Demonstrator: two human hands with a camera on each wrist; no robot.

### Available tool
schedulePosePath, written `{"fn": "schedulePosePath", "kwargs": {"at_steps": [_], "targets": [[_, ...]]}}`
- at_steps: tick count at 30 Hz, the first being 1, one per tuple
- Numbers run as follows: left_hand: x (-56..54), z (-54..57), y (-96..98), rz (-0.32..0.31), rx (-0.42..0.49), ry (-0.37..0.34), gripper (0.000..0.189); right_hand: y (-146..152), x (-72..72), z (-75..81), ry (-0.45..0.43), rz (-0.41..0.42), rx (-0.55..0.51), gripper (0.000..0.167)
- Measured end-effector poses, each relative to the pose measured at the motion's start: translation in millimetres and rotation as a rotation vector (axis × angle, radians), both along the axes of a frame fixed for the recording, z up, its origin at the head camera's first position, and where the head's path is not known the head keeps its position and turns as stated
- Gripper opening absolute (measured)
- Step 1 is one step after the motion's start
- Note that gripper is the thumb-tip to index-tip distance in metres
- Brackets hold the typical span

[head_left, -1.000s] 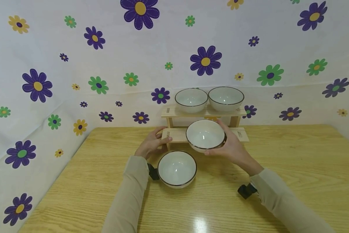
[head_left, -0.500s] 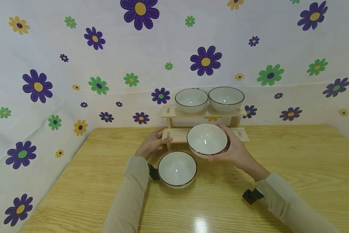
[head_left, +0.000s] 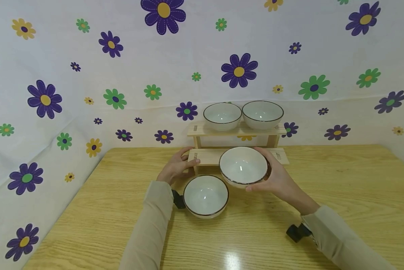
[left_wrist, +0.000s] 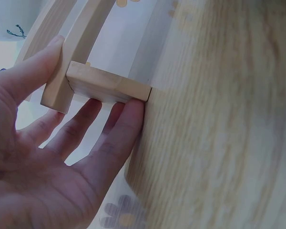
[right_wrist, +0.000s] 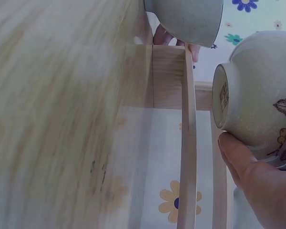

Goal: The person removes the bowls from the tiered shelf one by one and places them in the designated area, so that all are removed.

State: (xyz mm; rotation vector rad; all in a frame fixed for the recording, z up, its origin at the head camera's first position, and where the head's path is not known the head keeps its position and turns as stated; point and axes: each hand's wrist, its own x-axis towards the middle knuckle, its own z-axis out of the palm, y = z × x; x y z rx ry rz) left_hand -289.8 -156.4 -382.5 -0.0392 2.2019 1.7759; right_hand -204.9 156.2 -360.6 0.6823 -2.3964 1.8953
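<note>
The bowl (head_left: 243, 167), held up just right of centre in the head view, in front of the rack (head_left: 206, 156), looks like glazed ceramic: stiff, probably moderately heavy, slick and easily chipped at the rim. Low on its side, near the foot (right_wrist: 221, 96), seems the safest hold. The right hand (head_left: 277, 178) grips it from the right, thumb low on the near side, forearm slanting in from the lower right; the far fingers are mostly hidden, so their purchase is hard to judge. Left of centre, the left hand (head_left: 176, 165) clasps the rack's end, thumb on top, fingers against the leg (left_wrist: 105, 83).
</note>
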Motion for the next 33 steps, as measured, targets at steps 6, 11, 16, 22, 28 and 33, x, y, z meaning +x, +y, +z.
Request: {"fn": "schedulePosePath", "kwargs": {"at_steps": [6,11,16,22,28,33], "targets": [[-0.1,0.2,-0.3,0.000,-0.004,-0.001,0.069,2,2.8,-2.1,0.036,0.016,-0.012,0.105],[-0.4,0.4,-1.4,0.003,0.001,-0.009,0.069,4,5.6,-4.6,0.062,0.041,-0.023,0.108],[-0.5,0.1,-1.0,0.010,0.019,-0.016,0.069,9,11.0,-5.0,0.051,0.038,0.001,0.113],[-1.2,-2.0,0.6,0.020,0.024,-0.029,0.069,15,16.0,-5.8,0.041,0.030,0.040,0.114],[-1.0,-2.1,-0.1,0.021,0.015,-0.022,0.070,18,18.5,-6.2,0.049,0.032,0.066,0.115],[-1.8,-2.5,0.3,0.026,0.021,-0.025,0.070,20,20.2,-8.4,0.047,0.043,0.068,0.115]]}}
